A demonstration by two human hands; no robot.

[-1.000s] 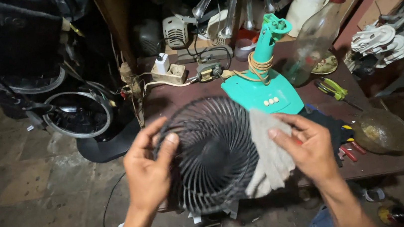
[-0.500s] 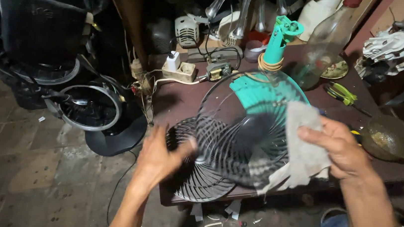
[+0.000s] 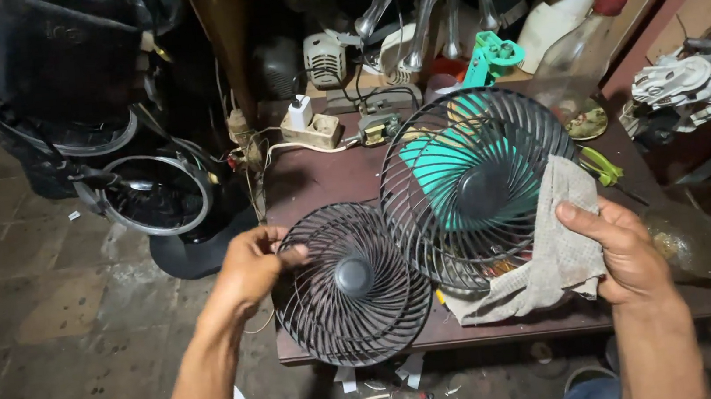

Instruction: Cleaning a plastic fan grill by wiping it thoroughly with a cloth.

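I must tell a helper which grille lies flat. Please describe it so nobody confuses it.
On the dark brown table, look at the near left corner. The black fan grille lies flat under the left hand; the other grille is lifted, with a rag.

A dark brown wooden workbench (image 3: 318, 181) stands against a cluttered shelf in dim light. The floor (image 3: 24, 313) is worn grey-brown paving, littered with paper scraps (image 3: 375, 386).

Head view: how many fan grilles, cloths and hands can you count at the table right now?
Black fan grilles: 2, one flat on the table, one raised
Grey cloth: 1
Hands: 2, left hand, right hand
Total: 5
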